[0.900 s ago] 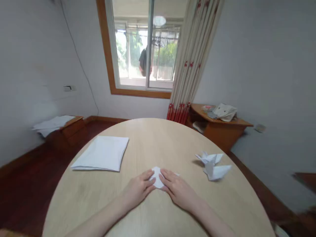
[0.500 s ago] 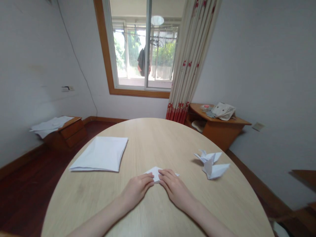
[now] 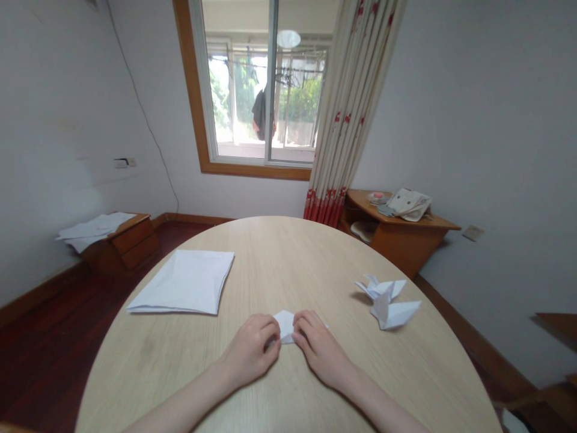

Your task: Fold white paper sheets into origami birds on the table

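A small folded sheet of white paper (image 3: pixel 285 326) lies on the round wooden table (image 3: pixel 270 258) between my hands. My left hand (image 3: pixel 256 347) grips its left side, fingers curled with the thumb below. On the right side, my right hand (image 3: pixel 319 345) is closed over the paper, fingertips bent down onto it; a thin white tip shows past the knuckles. The fingers cover both ends of the folded paper.
Two folded paper figures, one behind (image 3: pixel 378 287) and one in front (image 3: pixel 396 314), stand on the table's right. A stack of white paper (image 3: pixel 189 281) lies at the left. Beyond the table are a corner desk (image 3: pixel 401 240) and a low cabinet (image 3: pixel 130 240).
The folded paper has come slightly nearer to me. My left hand's fingers have curled more, and its thumb has dropped lower; my right fingers are more bent.
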Tool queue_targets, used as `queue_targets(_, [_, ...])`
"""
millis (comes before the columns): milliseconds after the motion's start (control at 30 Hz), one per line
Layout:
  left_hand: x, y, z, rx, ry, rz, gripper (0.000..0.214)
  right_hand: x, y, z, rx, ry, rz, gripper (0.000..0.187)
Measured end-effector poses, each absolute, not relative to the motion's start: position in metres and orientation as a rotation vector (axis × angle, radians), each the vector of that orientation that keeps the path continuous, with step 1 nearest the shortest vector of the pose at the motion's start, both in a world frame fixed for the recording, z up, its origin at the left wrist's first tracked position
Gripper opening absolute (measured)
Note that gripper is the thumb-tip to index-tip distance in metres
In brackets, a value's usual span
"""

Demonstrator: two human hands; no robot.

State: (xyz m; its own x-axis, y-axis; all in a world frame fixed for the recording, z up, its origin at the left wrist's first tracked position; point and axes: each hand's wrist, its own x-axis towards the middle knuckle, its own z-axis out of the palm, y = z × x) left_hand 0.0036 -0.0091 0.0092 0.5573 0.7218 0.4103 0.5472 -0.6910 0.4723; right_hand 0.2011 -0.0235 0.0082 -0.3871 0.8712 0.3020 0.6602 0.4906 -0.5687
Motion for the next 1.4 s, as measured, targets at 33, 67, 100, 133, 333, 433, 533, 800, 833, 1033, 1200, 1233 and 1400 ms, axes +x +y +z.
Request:
queue_targets(33, [0.004,-0.01,0.009,2.494,1.056,0.843,0.007,0.201,-0.023,0.008,-1.257,-2.174,0.487,0.013])
queue_targets(67, [0.004,-0.01,0.009,2.479,1.065,0.834,0.005,0.201,-0.024,0.008,-1.259,-2.176,0.489,0.014])
queue_targets(100, [0.005,-0.01,0.009,2.46,1.07,0.827,0.004,0.2,-0.024,0.008,-1.265,-2.174,0.49,0.014])
queue_targets(133, [0.005,-0.01,0.009,2.44,1.07,0.826,0.004,0.2,-0.024,0.008,-1.276,-2.169,0.488,0.014])
queue_targets(333, [0.005,-0.007,0.004,2.39,1.023,0.896,0.004,0.196,-0.026,0.008,-1.431,-2.186,0.35,0.012])
queue_targets(433, [0.006,-0.005,0.001,2.394,1.023,0.902,0.005,0.195,-0.025,0.008,-1.507,-2.186,0.29,0.01])
queue_targets(533, [0.008,-0.004,0.0,2.408,1.034,0.878,0.007,0.194,-0.024,0.008,-1.535,-2.192,0.265,0.01])
queue_targets(800, [0.009,-0.005,0.006,2.386,1.079,0.793,0.009,0.196,-0.022,0.014,-1.524,-2.217,0.26,0.008])
queue_targets(833, [0.008,-0.005,0.007,2.4,1.089,0.772,0.009,0.196,-0.022,0.015,-1.53,-2.218,0.269,0.008])
queue_targets(1033, [0.006,-0.004,0.01,2.489,1.079,0.697,0.011,0.197,-0.02,0.018,-1.574,-2.243,0.318,0.009])
queue_targets(1200, [0.004,-0.003,0.01,2.403,1.031,0.72,0.013,0.199,-0.019,0.019,-1.592,-2.236,0.369,0.015])
queue_targets(1233, [0.003,-0.003,0.01,2.376,1.024,0.732,0.015,0.2,-0.019,0.019,-1.593,-2.24,0.377,0.017])
queue_targets(1400, [0.0,-0.001,0.01,2.28,0.968,0.753,0.02,0.207,-0.016,0.02,-1.584,-2.27,0.418,0.022])
